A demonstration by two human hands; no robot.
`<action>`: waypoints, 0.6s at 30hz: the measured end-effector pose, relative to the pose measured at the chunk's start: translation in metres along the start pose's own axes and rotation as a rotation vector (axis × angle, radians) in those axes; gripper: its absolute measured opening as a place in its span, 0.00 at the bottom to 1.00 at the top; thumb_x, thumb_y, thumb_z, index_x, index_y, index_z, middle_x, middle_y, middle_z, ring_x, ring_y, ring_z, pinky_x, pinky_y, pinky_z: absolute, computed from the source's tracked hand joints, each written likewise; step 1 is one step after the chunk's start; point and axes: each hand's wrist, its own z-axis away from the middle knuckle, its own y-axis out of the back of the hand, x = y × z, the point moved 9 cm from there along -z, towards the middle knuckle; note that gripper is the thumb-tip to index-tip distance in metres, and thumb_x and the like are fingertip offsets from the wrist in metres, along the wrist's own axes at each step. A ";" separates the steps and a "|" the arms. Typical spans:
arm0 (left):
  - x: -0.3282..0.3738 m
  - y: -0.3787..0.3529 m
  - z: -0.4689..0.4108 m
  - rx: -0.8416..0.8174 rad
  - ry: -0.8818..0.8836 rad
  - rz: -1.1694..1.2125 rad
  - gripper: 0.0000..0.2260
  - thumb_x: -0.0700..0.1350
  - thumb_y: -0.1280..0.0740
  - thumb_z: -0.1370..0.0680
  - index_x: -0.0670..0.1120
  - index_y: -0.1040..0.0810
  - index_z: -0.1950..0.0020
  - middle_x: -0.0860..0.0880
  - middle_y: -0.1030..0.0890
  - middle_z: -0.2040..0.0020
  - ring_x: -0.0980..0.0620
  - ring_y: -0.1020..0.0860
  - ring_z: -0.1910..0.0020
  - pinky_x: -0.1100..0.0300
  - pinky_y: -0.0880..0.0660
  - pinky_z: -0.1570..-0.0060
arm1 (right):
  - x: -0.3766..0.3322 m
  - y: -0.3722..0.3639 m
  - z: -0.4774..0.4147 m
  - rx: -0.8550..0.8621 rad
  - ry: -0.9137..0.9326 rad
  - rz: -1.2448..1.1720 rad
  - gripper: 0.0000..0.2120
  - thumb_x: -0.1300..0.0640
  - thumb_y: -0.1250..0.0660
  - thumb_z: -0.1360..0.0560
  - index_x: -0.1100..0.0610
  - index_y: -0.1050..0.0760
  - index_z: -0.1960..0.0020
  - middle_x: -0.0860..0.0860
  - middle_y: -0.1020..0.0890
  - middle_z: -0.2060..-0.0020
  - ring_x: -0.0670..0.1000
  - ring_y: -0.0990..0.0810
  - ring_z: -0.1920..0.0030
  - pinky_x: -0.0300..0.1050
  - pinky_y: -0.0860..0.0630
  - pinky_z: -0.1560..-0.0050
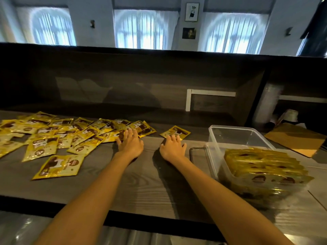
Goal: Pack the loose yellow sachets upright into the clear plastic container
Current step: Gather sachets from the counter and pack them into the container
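Note:
Several loose yellow sachets (53, 137) lie scattered flat over the left half of the wooden counter. One single sachet (175, 132) lies apart, near the middle. My left hand (131, 143) rests with straight fingers on the right edge of the pile. My right hand (173, 147) lies palm down, its fingertips touching the near edge of the single sachet. The clear plastic container (230, 134) stands at the right, and a row of packed sachets (261, 165) stands upright in its near end.
A dark wooden back panel (123, 89) rises behind the counter. A brown board (295, 138) lies to the right of the container, with a roll of clear film (267, 103) standing behind it. The counter's front edge (123, 218) runs below my forearms.

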 end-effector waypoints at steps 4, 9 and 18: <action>-0.001 -0.010 -0.005 -0.035 -0.002 -0.055 0.27 0.54 0.52 0.18 0.45 0.55 0.23 0.47 0.54 0.22 0.49 0.55 0.23 0.42 0.60 0.26 | -0.003 0.000 0.001 0.008 0.031 0.091 0.23 0.52 0.44 0.21 0.60 0.37 0.29 0.56 0.37 0.28 0.59 0.43 0.26 0.63 0.48 0.27; 0.014 0.003 0.017 0.074 -0.142 -0.095 0.24 0.45 0.49 0.19 0.44 0.50 0.23 0.41 0.35 0.27 0.43 0.38 0.27 0.44 0.51 0.27 | -0.015 0.006 0.022 0.018 0.117 0.201 0.19 0.55 0.44 0.21 0.63 0.30 0.34 0.58 0.35 0.31 0.62 0.40 0.30 0.61 0.38 0.31; 0.009 0.022 0.067 0.178 -0.209 0.166 0.18 0.43 0.41 0.21 0.43 0.33 0.31 0.37 0.21 0.48 0.39 0.23 0.48 0.46 0.25 0.49 | -0.003 0.020 0.060 0.010 0.166 0.166 0.14 0.64 0.44 0.23 0.68 0.28 0.40 0.64 0.30 0.38 0.66 0.29 0.38 0.56 0.29 0.40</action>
